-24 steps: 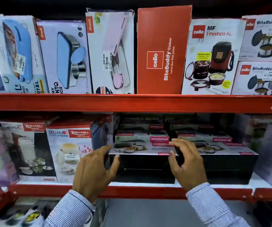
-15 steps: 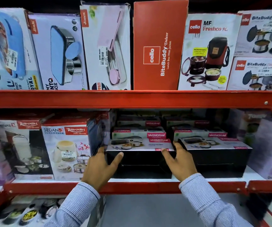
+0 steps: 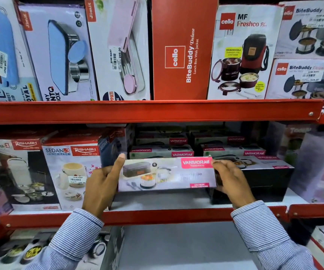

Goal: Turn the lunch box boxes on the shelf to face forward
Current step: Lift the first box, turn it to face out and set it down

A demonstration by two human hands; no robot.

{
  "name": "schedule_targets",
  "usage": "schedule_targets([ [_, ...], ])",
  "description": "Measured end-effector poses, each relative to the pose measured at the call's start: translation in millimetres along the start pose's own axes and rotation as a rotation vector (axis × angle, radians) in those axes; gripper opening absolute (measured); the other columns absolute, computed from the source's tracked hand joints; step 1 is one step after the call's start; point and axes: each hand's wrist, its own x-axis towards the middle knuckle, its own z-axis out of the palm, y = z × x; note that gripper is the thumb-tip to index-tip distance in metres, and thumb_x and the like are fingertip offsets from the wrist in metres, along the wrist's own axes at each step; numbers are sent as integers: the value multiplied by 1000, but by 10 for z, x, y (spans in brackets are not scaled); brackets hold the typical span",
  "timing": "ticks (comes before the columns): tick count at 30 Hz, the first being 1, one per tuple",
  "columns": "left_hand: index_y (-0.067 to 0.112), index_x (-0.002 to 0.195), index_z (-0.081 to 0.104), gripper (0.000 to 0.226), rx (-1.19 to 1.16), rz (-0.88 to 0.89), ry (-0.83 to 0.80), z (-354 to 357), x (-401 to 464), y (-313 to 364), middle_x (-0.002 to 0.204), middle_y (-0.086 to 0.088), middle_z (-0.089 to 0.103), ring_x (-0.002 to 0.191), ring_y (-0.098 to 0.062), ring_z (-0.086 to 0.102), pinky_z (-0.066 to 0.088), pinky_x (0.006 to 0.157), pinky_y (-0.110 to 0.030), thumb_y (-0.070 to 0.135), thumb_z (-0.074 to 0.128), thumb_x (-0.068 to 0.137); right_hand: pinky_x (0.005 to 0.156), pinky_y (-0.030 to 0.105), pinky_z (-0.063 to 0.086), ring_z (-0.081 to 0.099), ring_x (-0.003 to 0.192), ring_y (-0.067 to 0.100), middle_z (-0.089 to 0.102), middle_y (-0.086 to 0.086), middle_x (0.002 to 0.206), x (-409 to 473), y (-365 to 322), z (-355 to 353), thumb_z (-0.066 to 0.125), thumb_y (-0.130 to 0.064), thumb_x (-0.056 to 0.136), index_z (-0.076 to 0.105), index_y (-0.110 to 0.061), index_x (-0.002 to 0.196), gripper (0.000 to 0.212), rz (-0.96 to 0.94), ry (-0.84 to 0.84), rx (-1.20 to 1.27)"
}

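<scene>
Head view. Varmora lunch box box [image 3: 167, 174]: long, low carton, printed face w/ pink brand label at upper right and pic of a dark lunch box plus food, turned toward the camera. Slightly blurred. It sits above the white lower shelf [image 3: 157, 201], held clear of it, at the near edge, middle of frame.

Left hand [image 3: 102, 184] clamps the carton's left end, thumb up along the front edge, fingers wrapped behind. Right hand [image 3: 230, 178] grips the right end, fingers curled round the side, thumb near the pink label. Both in striped sleeves.

Just right of it, touching or nearly: another Varmora box [image 3: 254, 172] showing its black side. More Varmora cartons [image 3: 161, 152] stacked farther back. Left: Rishabh Sedan-3 box [image 3: 71, 172]. Upper shelf: red Cello BiteBuddy box [image 3: 182, 49].
</scene>
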Motion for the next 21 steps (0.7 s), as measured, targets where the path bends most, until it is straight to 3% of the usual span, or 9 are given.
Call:
schedule_targets([
  [1, -1, 59, 55, 90, -4, 17, 25, -3, -10, 17, 53, -25, 55, 54, -28, 56, 55, 67, -45, 87, 48, 71, 90, 54, 54, 70, 94, 23, 74, 2, 94, -12, 2, -14, 58, -67, 61, 64, -29, 83, 44, -5, 9, 26],
  [3, 9, 64, 69, 69, 25, 58, 75, -3, -42, 57, 42, -2, 58, 53, -19, 58, 50, 62, -36, 75, 55, 78, 88, 54, 55, 71, 91, 24, 76, 4, 90, -38, 15, -19, 60, -68, 65, 63, -25, 78, 46, -27, 28, 52],
  [5, 18, 81, 78, 42, 9, 77, 91, 1, -64, 48, 55, 6, 69, 60, -14, 64, 55, 64, -34, 57, 64, 83, 87, 51, 56, 71, 90, 22, 76, 3, 90, -71, 51, -7, 63, -62, 72, 63, -23, 79, 40, -38, 52, 60],
  [7, 18, 96, 79, 28, -41, 46, 54, 7, -65, 0, 79, -1, 78, 75, -17, 73, 62, 76, -44, 41, 71, 84, 87, 49, 57, 71, 92, 18, 75, 0, 94, -80, 103, 6, 68, -50, 74, 67, -24, 83, 28, -61, 82, 69],
  [9, 16, 106, 76, 26, -73, 13, 16, 20, -55, -74, 93, -5, 80, 86, -19, 75, 61, 84, -47, 30, 73, 84, 88, 46, 57, 70, 95, 16, 75, -2, 97, -72, 157, 14, 72, -39, 75, 72, -29, 88, 17, -82, 92, 54],
  [11, 13, 111, 73, 28, -83, 6, 2, 41, -61, -119, 99, -8, 79, 89, -19, 75, 60, 88, -44, 21, 74, 84, 86, 40, 59, 70, 92, 13, 75, -2, 96, -77, 196, 29, 73, -28, 79, 73, -25, 97, 19, -94, 87, -2],
  [15, 8, 114, 67, 32, -126, -10, -18, 91, -95, -184, 103, -10, 78, 92, -21, 74, 59, 91, -47, 6, 74, 82, 62, 7, 51, 67, 79, -2, 73, -7, 88, -98, 272, 68, 74, -13, 79, 72, -13, 105, 26, -154, 107, -118],
  [21, 15, 124, 62, 50, -62, 34, -7, 203, -108, -404, 113, -5, 77, 101, -16, 73, 56, 96, -47, 1, 76, 78, 69, 18, 53, 68, 74, 4, 71, -4, 89, -76, 424, 174, 78, -4, 73, 69, -13, 113, 43, -107, 89, -205],
])
